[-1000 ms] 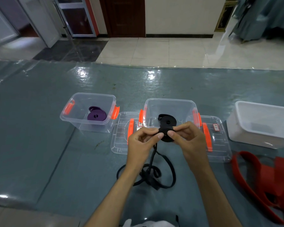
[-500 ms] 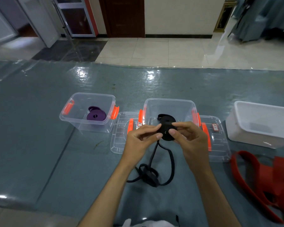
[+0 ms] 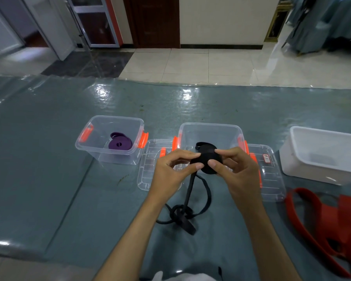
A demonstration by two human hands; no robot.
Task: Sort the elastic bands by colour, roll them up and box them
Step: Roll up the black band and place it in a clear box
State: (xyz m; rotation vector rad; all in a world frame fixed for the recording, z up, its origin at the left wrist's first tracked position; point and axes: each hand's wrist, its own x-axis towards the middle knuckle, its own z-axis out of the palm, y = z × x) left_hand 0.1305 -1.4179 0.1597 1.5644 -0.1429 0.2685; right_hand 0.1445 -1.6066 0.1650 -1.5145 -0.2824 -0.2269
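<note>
A half-rolled black elastic band (image 3: pixel 208 161) is held in front of the middle clear box (image 3: pixel 211 130). My left hand (image 3: pixel 170 171) pinches its left side and my right hand (image 3: pixel 237 173) pinches its right side. The unrolled tail of the band (image 3: pixel 182 218) hangs down to a tangled heap on the table. Behind the roll, another black roll (image 3: pixel 201 145) lies inside the middle box. The left clear box (image 3: pixel 109 122) holds purple rolled bands (image 3: pixel 120 141). Red bands (image 3: pixel 332 216) lie loose at the right.
Two clear lids with orange clips lie flat, one (image 3: pixel 150 165) left of the middle box and one (image 3: pixel 270 173) to its right. A white tub (image 3: pixel 322 157) stands at the far right. The table has a shiny grey-green cover (image 3: pixel 39 169).
The loose black tail has shortened and its heap has drawn closer in under my hands as the roll grew. Both hands stay at the roll.
</note>
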